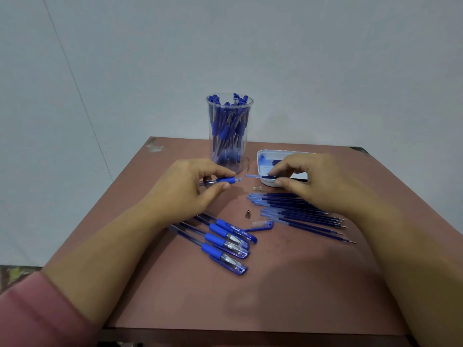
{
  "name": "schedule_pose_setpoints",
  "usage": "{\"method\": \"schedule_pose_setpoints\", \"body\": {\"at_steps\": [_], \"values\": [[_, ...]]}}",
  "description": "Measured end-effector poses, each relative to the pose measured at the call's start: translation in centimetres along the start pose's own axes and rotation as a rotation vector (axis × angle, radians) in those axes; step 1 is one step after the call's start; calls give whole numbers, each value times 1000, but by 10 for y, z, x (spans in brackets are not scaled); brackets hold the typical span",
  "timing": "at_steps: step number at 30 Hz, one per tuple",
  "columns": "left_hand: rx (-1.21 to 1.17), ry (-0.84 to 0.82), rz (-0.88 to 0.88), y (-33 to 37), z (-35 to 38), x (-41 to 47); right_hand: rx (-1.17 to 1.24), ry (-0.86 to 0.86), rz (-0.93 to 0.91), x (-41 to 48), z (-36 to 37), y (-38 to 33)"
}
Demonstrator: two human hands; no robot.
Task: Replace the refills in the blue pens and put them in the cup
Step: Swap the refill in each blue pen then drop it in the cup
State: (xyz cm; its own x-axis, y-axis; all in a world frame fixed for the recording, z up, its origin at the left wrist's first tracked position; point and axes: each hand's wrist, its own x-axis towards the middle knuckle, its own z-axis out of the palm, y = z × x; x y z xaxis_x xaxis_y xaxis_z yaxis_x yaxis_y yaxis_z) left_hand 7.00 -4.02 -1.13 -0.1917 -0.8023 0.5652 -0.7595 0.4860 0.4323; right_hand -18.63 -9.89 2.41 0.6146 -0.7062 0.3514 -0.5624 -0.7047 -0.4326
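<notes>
My left hand (190, 186) pinches an open blue pen barrel (226, 180) level above the table, its open end pointing right. My right hand (308, 181) pinches a blue refill (255, 176), whose tip points left at the barrel's mouth with a small gap between them. A clear cup (229, 136) full of blue pens stands behind the hands. Several capped blue pens (225, 241) lie in front of my left hand. A row of several loose refills (295, 211) lies under my right wrist.
A white tray (265, 156) holding refills sits at the back right, partly hidden by my right hand. A loose pen cap (261, 225), a small metal tip (248, 214) and a tiny spring (257, 188) lie mid-table. The brown table (275, 284) ends near the lower frame.
</notes>
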Motion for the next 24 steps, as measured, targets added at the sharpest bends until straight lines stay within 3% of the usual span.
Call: {"method": "schedule_pose_setpoints", "body": {"at_steps": [24], "values": [[61,7,13,-7,1,1,107,-54,-15,-1,6,-13]]}}
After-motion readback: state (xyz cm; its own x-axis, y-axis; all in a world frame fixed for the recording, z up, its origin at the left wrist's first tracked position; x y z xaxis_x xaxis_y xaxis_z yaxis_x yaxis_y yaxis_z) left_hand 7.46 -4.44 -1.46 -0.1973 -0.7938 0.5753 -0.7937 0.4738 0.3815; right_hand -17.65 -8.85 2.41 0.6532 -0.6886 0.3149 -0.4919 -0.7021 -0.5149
